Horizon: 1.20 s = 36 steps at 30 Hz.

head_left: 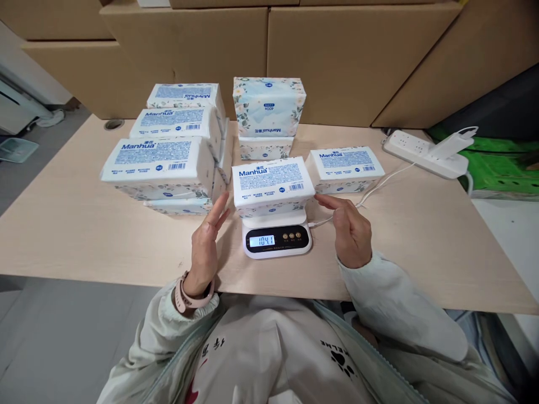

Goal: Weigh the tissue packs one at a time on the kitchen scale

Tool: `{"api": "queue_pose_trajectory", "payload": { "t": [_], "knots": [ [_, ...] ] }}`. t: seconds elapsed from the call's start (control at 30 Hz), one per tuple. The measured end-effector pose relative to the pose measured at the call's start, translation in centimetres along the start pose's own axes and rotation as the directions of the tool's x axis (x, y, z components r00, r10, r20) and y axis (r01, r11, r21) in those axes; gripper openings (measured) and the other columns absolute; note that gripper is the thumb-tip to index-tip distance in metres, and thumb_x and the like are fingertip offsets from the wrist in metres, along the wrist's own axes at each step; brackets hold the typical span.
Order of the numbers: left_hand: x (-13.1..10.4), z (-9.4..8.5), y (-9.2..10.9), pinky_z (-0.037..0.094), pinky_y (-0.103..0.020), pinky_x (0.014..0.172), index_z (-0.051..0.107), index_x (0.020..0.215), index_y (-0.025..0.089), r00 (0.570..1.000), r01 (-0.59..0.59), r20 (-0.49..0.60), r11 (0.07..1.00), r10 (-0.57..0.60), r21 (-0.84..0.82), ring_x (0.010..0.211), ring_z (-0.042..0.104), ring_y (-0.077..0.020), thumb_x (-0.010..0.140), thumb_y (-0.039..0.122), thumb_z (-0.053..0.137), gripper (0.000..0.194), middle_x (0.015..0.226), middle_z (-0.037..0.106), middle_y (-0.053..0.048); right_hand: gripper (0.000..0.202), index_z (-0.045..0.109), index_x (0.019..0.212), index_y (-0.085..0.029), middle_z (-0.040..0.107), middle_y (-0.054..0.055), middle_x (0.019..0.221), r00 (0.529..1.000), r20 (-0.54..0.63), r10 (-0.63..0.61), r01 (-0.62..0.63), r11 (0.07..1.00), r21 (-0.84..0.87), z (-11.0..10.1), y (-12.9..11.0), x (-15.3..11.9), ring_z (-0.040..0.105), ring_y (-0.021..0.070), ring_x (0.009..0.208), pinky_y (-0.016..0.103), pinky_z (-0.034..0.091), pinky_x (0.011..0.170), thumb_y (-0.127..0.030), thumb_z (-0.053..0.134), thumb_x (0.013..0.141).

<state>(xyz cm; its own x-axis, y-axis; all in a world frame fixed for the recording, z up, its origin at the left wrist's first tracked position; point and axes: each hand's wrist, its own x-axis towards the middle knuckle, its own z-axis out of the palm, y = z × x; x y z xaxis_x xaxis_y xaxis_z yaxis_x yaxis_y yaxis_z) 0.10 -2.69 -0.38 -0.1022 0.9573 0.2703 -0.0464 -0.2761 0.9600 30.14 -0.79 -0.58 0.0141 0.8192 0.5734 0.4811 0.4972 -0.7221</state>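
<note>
A white-and-blue tissue pack (273, 180) lies flat on a small white digital scale (248, 244), whose lit display (261, 241) reads 104.1. My left hand (205, 247), with a pink watch band at the wrist, is open to the left of that pack, fingers stretched towards it and a small gap between. On the other side, my right hand (351, 231) holds nothing; its index finger reaches to the pack's right end. Whether the fingertip touches the wrapper I cannot tell. The pack hides most of the weighing plate.
Stacked tissue packs (158, 163) stand at the left. Behind the scale, one upright pack (269, 106) rests on another. A single pack (346, 168) sits at right, near a power strip (425, 152) and white cable (385, 180). Cardboard boxes (320, 67) line the table's (138, 247) back.
</note>
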Motion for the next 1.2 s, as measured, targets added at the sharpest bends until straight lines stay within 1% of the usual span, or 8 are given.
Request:
{"api": "queue_pose_trajectory", "payload": {
  "t": [0.4,0.53,0.73,0.83,0.93,1.03,1.1,1.2],
  "knots": [
    [-0.1,-0.1,0.0,0.045,-0.055,0.134,0.072,0.147,0.04,1.0,-0.008,0.005,1.0,0.008,0.001,0.16,0.052,-0.0307,0.11,0.066,0.049,0.051,0.161,0.065,0.001,0.04,0.08,0.134,-0.028,0.084,0.009,0.125,1.0,0.003,0.016,-0.016,1.0,-0.012,0.2,0.3,-0.1,0.078,0.0286,0.117,0.05,0.062,0.1,-0.041,0.047,0.115],
    [-0.1,-0.2,-0.1,0.045,-0.055,0.135,0.072,0.148,0.04,1.0,-0.015,0.012,1.0,0.015,-0.008,0.161,0.052,-0.0307,0.11,0.066,0.049,0.051,0.162,0.064,0.002,0.041,0.079,0.136,-0.03,0.084,0.009,0.128,0.996,0.018,0.087,-0.087,0.996,0.025,0.3,0.2,-0.1,0.078,0.0296,0.118,0.053,0.062,0.104,-0.047,0.049,0.114],
    [-0.2,-0.1,-0.4,0.036,-0.056,0.14,0.073,0.147,0.04,1.0,-0.009,-0.004,0.999,0.009,-0.031,0.162,0.051,-0.031,0.109,0.066,0.052,0.05,0.162,0.064,0.002,0.048,0.072,0.147,-0.033,0.079,0.006,0.144,0.968,0.08,0.238,-0.25,0.936,0.246,1.5,0.2,0.8,0.076,0.0285,0.132,0.053,0.062,0.116,-0.058,0.058,0.109],
    [-0.1,-0.1,-0.7,0.035,-0.057,0.14,0.072,0.147,0.04,1.0,-0.005,-0.012,0.999,0.005,-0.04,0.163,0.049,-0.0316,0.108,0.067,0.053,0.051,0.164,0.062,0.001,0.054,0.068,0.151,-0.033,0.075,0.006,0.151,0.963,0.117,0.245,-0.266,0.935,0.235,2.1,0.0,1.6,0.072,0.029,0.14,0.053,0.06,0.121,-0.062,0.061,0.106],
    [0.3,-0.1,-0.8,0.033,-0.055,0.142,0.069,0.151,0.039,1.0,-0.005,0.0,1.0,0.005,-0.028,0.164,0.047,-0.0307,0.109,0.065,0.053,0.052,0.168,0.058,0.001,0.056,0.065,0.154,-0.034,0.073,0.006,0.154,0.963,0.155,0.219,-0.248,0.947,0.204,2.5,-0.2,2.4,0.069,0.0288,0.144,0.053,0.06,0.12,-0.063,0.058,0.107],
    [0.8,0.5,-0.4,0.028,-0.052,0.144,0.065,0.156,0.036,0.997,0.0,0.08,1.0,0.001,-0.006,0.168,0.041,-0.0304,0.109,0.065,0.053,0.057,0.172,0.053,0.0,0.059,0.064,0.155,-0.032,0.072,0.008,0.155,0.96,0.196,0.2,-0.239,0.949,0.204,2.8,-0.1,2.7,0.07,0.0295,0.142,0.054,0.059,0.119,-0.065,0.058,0.106],
    [1.0,1.2,0.3,0.028,-0.05,0.144,0.065,0.157,0.033,0.992,0.012,0.128,1.0,-0.012,0.001,0.169,0.038,-0.0313,0.107,0.066,0.055,0.061,0.174,0.05,-0.001,0.061,0.064,0.155,-0.031,0.074,0.009,0.152,0.959,0.199,0.2,-0.239,0.95,0.199,2.8,-0.1,2.4,0.073,0.0303,0.136,0.054,0.061,0.115,-0.067,0.059,0.105],
    [1.2,2.5,2.2,0.031,-0.048,0.144,0.066,0.157,0.033,0.986,-0.014,0.164,1.0,0.016,-0.012,0.17,0.037,-0.0326,0.105,0.066,0.061,0.062,0.174,0.05,0.0,0.062,0.065,0.153,-0.031,0.076,0.011,0.147,0.977,0.114,0.181,-0.2,0.962,0.186,2.1,-0.3,1.9,0.075,0.031,0.129,0.052,0.065,0.107,-0.066,0.064,0.102]
  ]
}}
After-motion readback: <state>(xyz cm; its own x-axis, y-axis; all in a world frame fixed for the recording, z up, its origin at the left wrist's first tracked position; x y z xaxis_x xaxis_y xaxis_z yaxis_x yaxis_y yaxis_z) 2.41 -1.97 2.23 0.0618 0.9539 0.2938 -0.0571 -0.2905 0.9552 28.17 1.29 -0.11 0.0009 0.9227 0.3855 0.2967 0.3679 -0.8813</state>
